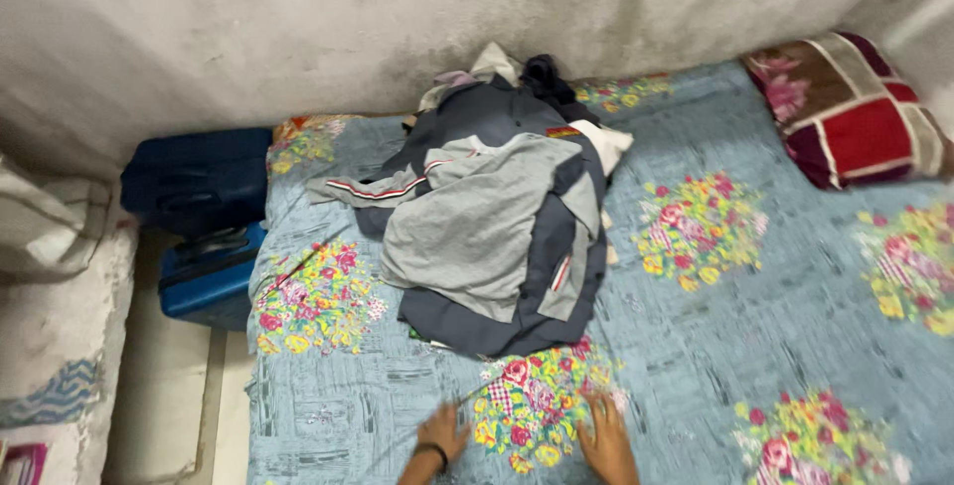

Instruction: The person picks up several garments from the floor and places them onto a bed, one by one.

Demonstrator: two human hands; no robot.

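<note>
The person's two bare hands lie flat on a blue-grey bed sheet printed with bunches of pink, red and yellow flowers (795, 316), close to the near edge of the bed. The left hand (441, 433) has its fingers spread and rests palm down on the cloth, gripping nothing; a dark band circles its wrist. The right hand (606, 437) also lies open and palm down, fingers pointing toward the far edge of the bed, and it holds nothing. Both hands press on the sheet on either side of one flower bunch, the left at its left side, the right at its right side, and both forearms come in from the near edge.

Beyond the hands, toward the middle and far edge of the bed, sits a loose heap of grey and dark blue-grey garments with red and white striped trim (492, 217), with a few pale and dark pieces at its far end against the wall. The heap is apart from both hands.

In the far right corner of the bed lies a red, brown and cream patchwork pillow (855, 112). Off the left edge of the bed, on the floor by the wall, stand two blue hard-shell suitcases (204, 217), both closed, so that their contents cannot be seen. A rough grey plaster wall (348, 18) runs behind the bed.
</note>
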